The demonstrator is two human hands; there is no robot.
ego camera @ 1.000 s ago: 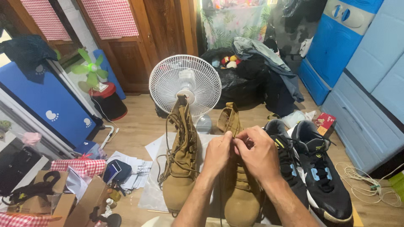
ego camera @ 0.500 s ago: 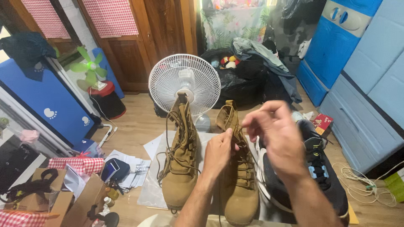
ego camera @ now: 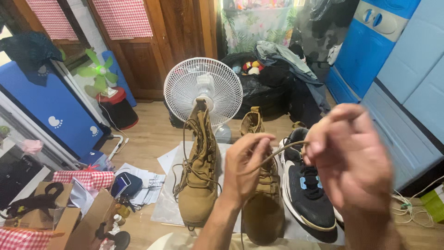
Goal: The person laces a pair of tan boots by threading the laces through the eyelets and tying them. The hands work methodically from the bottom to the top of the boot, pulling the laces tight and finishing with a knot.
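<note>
Tan bootlace [ego camera: 277, 152] is being drawn taut from the right-hand boot [ego camera: 261, 185] on the white sheet, both left hand [ego camera: 245, 169] and right hand [ego camera: 351, 159] pinching it, lacing seemingly underway.

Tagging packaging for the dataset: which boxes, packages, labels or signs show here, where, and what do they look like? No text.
Cardboard boxes: bottom left on the floor, brown, flaps open.
Red-and-white checked package: left of the tan boots, soft, rectangular.
Green carton: right edge by the white cord, only a corner shows.
White footprint stickers: on the blue panel at left.
Screens or signs: none visible.
</note>
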